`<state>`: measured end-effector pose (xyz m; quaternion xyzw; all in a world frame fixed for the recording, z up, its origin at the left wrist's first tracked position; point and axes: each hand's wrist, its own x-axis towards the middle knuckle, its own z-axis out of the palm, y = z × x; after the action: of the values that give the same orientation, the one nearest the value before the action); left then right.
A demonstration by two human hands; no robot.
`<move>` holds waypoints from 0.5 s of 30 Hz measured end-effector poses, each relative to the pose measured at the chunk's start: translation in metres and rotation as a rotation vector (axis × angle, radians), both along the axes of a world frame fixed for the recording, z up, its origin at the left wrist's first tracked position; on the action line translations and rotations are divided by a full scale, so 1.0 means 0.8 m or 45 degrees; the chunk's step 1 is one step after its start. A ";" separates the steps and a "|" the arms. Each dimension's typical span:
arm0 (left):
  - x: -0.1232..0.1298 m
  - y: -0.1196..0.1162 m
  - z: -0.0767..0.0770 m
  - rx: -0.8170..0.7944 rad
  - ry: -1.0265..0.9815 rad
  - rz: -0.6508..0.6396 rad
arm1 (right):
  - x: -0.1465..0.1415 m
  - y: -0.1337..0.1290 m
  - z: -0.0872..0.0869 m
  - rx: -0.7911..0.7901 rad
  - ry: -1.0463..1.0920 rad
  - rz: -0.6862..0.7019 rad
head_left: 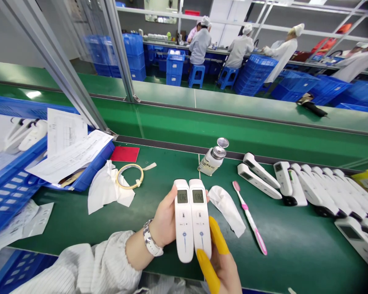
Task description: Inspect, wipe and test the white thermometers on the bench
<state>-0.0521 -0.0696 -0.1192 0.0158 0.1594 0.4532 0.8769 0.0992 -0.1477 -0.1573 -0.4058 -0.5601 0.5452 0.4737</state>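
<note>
Workroom: green desk (272, 273) seen, edged by metal frame (118, 49); beyond it, people (200, 47) in pale coats and blue crates (175, 67).
Left hand grip: closed round left device (184, 239); fingertips of left hand (165, 218) also seen past right device (201, 239), so both are held.
Right hand grip: narrow; lower part of right device held by yellow-covered digits of right hand (225, 267), one laid over its front, one along its side.
Devices: white, held side by side above desk, screens facing up, CA2 apparently shown on both.
Wrist: white-strapped watch (150, 241) worn on left.
Right of devices: crumpled white cloth (228, 208) laid near; pink-and-white toothbrush (250, 216) placed beyond it.
Behind devices: bottle (213, 161) stood tilted in view, metal lid raised.
Left side: tape roll (129, 188) rested partly on white sheet (102, 190); red card (125, 154) laid behind; papers (70, 155) piled on blue tray (99, 163).
Far right: more white devices (322, 183) lined up, some overlapped.
</note>
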 end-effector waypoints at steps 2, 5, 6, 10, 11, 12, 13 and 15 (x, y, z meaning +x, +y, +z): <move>0.000 0.000 0.000 0.010 -0.003 0.008 | -0.001 0.001 0.003 -0.005 0.017 0.009; 0.000 -0.001 0.000 0.014 0.009 0.007 | -0.002 0.004 0.006 0.014 0.024 0.029; 0.000 -0.001 0.000 0.012 0.014 0.006 | -0.002 0.004 0.006 0.018 0.021 0.030; 0.000 0.000 -0.001 -0.026 0.026 0.006 | 0.003 0.001 0.000 -0.021 0.033 -0.005; -0.001 0.001 -0.001 -0.041 0.027 0.006 | 0.005 0.000 -0.001 -0.058 0.040 -0.012; -0.001 0.001 -0.001 -0.053 0.027 0.003 | 0.007 -0.001 -0.002 -0.106 0.047 -0.014; -0.001 0.002 -0.001 -0.060 0.025 0.000 | 0.009 -0.002 -0.001 -0.164 0.051 -0.014; -0.001 0.003 -0.002 -0.064 0.015 -0.013 | 0.011 -0.001 0.001 -0.273 0.064 0.001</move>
<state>-0.0532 -0.0670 -0.1206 -0.0027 0.1756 0.4445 0.8784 0.1080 -0.1488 -0.1562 -0.4399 -0.4866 0.6123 0.4414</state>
